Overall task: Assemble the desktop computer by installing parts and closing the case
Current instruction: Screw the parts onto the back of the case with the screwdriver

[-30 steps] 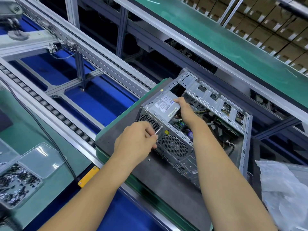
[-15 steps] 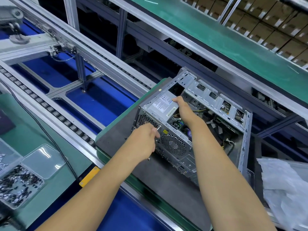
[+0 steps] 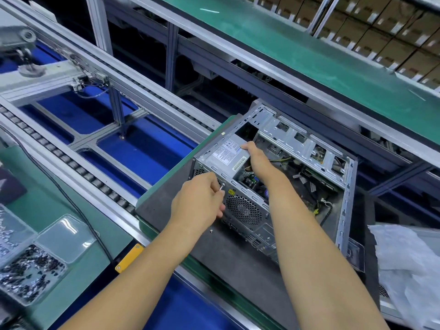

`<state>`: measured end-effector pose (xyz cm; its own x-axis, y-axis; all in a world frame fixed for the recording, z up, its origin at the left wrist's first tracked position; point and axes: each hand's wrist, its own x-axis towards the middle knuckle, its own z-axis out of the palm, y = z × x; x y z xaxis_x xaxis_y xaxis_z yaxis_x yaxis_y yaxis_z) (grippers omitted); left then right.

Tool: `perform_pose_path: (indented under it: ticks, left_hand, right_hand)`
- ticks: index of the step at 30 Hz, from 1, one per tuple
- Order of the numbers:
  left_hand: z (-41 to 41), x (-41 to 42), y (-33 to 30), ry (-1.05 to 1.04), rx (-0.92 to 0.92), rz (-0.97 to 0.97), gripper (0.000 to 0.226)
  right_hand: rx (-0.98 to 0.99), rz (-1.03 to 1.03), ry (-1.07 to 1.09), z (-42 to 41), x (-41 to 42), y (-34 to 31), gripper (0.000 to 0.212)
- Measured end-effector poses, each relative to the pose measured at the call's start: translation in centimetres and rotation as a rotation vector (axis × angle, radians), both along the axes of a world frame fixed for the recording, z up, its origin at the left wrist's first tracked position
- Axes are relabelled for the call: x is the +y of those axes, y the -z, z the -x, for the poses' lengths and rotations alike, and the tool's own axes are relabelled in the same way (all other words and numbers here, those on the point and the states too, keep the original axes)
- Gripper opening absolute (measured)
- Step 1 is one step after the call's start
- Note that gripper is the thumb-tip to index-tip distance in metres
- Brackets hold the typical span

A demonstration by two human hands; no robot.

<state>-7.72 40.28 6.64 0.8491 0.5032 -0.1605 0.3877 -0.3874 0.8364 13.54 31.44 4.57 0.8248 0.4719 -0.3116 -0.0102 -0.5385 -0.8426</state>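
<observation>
An open grey desktop case lies on its side on a dark pallet, its rear panel with fan grille facing me. A grey power supply with a white label sits in the case's near-left corner. My right hand grips the power supply's inner edge from inside the case. My left hand pinches a small silver screw against the rear panel beside the power supply. One loose screw lies on the pallet below the left hand.
A clear tray of dark screws sits on the green bench at lower left, an empty clear tray beside it. Roller conveyor rails run diagonally past the pallet. Crumpled white plastic lies at right. A green shelf spans behind.
My left hand has moved the screw up to the rear panel and holds it there. My right hand has stayed on the power supply.
</observation>
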Motion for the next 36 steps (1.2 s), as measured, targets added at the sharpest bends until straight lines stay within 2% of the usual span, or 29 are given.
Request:
perform_pose_path:
  ticks: [3,9,14,18,26,31,36]
  left_hand:
    - [0.0,0.0,0.0,-0.062,0.029,-0.091,0.02]
    - [0.0,-0.6,0.2,-0.006,-0.056,0.102,0.016]
    - [-0.1,0.2,0.1,0.08,-0.02,0.174,0.016]
    - [-0.4,0.5,-0.4,0.049,-0.068,0.253,0.011]
    - [-0.4,-0.1,-0.4,0.003,-0.101,0.028,0.031]
    - [-0.6,-0.3,-0.4,-0.066,-0.06,-0.041,0.026]
    - [-0.6,-0.6,-0.9,-0.151,-0.043,-0.066,0.032]
  right_hand:
    - [0.008,0.002,-0.008,-0.1,0.0,0.1,0.035]
    - [0.0,0.002,-0.021,-0.3,0.0,0.2,0.035]
    - [0.003,-0.007,-0.032,-0.5,-0.1,0.3,0.037]
    - [-0.003,0.01,-0.03,-0.6,0.0,0.4,0.036]
    - [-0.003,-0.003,-0.031,-0.6,0.0,0.5,0.038]
    - [-0.001,-0.02,-0.018,-0.5,0.0,0.4,0.037]
    - [0.019,-0.044,0.007,-0.3,0.0,0.4,0.034]
